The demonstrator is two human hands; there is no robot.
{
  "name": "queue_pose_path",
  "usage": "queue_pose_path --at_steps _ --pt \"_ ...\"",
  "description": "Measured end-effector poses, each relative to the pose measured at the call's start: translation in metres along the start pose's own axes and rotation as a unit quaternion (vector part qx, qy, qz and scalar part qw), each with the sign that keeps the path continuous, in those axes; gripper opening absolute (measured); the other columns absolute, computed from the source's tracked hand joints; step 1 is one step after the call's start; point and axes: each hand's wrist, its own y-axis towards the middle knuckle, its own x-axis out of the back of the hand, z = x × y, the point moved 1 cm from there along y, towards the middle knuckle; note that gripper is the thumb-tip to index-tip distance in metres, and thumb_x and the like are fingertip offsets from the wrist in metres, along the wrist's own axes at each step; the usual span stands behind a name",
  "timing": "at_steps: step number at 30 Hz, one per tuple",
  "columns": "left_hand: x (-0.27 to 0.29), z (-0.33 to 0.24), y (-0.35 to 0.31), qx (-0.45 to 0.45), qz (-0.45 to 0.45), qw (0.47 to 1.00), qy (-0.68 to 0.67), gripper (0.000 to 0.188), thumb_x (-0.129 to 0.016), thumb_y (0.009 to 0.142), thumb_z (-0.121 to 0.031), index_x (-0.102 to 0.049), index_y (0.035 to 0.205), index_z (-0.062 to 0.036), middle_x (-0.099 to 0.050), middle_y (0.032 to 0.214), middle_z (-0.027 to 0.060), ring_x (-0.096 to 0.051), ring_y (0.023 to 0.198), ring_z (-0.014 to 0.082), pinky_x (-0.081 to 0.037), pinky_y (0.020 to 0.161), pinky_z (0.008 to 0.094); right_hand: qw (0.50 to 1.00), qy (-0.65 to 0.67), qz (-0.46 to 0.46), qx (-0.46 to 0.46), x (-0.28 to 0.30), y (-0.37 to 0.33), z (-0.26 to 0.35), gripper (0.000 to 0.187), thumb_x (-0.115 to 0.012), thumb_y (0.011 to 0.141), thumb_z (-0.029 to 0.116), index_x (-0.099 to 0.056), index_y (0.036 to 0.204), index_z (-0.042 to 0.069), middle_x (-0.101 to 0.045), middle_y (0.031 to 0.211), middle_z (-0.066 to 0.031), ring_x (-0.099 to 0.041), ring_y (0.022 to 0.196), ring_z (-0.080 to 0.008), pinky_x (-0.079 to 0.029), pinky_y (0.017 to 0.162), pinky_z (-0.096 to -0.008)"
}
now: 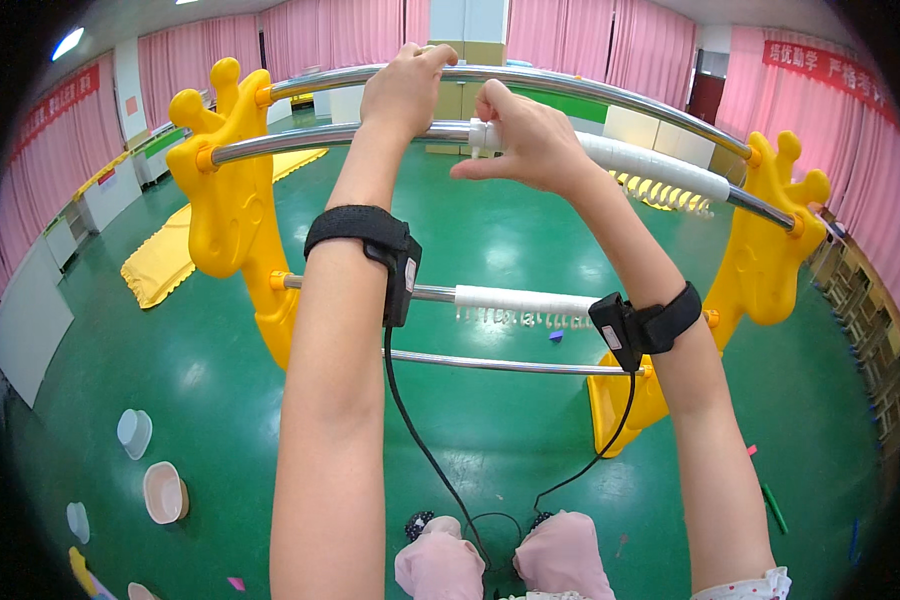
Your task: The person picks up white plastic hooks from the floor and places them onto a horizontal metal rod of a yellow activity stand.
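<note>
My left hand point(405, 90) reaches over the front metal bar point(290, 146), its fingers bent over the far metal bar point(330, 80); the thumb is hidden. My right hand point(538, 138) arches around the front bar, thumb stretched out below and index finger curled above, with a wide gap between them. Within that gap a white plastic curtain ring point(485, 138) sits on the bar. To the right of my right hand, a tight row of white curtain rings point(660, 168) covers the bar, small hooks hanging beneath. Both bars run between two yellow giraffe-shaped stands point(232, 215) point(765, 235).
A lower bar carries more white rings point(525, 300). Black cables point(410, 430) hang from bands on my forearms. Yellow cloth point(160, 260) lies on the green floor. Plastic basins point(165, 492) sit at lower left, small scraps lie about, and wooden chairs point(875, 340) line the right side.
</note>
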Motion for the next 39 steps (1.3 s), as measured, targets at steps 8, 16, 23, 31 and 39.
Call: queue_pose_path --at_steps 8,16,23,31,39 --pt "-0.001 0.004 0.003 0.004 0.028 0.999 0.016 0.022 -0.042 0.088 -0.019 -0.054 0.106 -0.0223 -0.056 0.1 0.0079 -0.058 0.088 0.0278 -0.048 0.075 0.04 1.0 -0.005 -0.017 0.0 -0.003 0.001 0.004 0.07 -0.072 0.054 0.053 -0.048 0.105 0.01 -0.059 0.089 -0.0065 -0.058 0.083 -0.0252 -0.045 0.068 -0.0352" --pt "-0.001 0.003 0.004 0.012 0.034 0.999 -0.003 0.021 -0.045 0.085 -0.018 -0.053 0.104 -0.0193 -0.056 0.098 0.0121 -0.055 0.09 0.0316 -0.046 0.074 0.0419 0.998 -0.038 0.058 -0.004 -0.007 -0.002 -0.001 0.059 -0.068 0.06 0.051 -0.055 0.103 0.012 -0.062 0.087 -0.0067 -0.06 0.079 -0.0261 -0.046 0.068 -0.0348" --pt "0.016 -0.004 0.001 -0.004 -0.058 0.993 0.1 0.024 -0.04 0.087 -0.014 -0.049 0.107 -0.0224 -0.053 0.1 0.0083 -0.061 0.081 0.0299 -0.051 0.064 0.042 0.991 -0.133 -0.017 0.027 0.001 -0.013 0.017 0.065 -0.069 0.061 0.047 -0.046 0.113 0.014 -0.052 0.105 -0.0111 -0.054 0.094 -0.0277 -0.046 0.077 -0.0346" --pt "0.084 -0.127 -0.192 0.418 0.097 0.689 -0.584 0.015 -0.053 0.086 -0.015 -0.049 0.099 -0.0101 -0.051 0.082 0.0003 -0.052 0.063 0.0086 -0.042 0.045 0.0199 0.872 0.447 0.037 -0.194 0.064 -0.162 0.121 0.064 -0.067 0.073 0.019 -0.033 0.126 0.005 -0.047 0.111 -0.0188 -0.052 0.099 -0.031 -0.044 0.081 -0.0373" --pt "0.093 -0.22 -0.339 0.618 0.082 0.412 -0.665 0.02 -0.051 0.088 -0.017 -0.043 0.103 -0.0077 -0.051 0.088 0.0058 -0.054 0.069 0.0128 -0.045 0.044 0.0246 0.814 0.45 0.179 -0.321 0.104 -0.261 0.187 0.039 -0.062 0.077 0.019 -0.05 0.109 -0.001 -0.063 0.083 -0.0122 -0.064 0.072 -0.0213 -0.048 0.066 -0.0311"
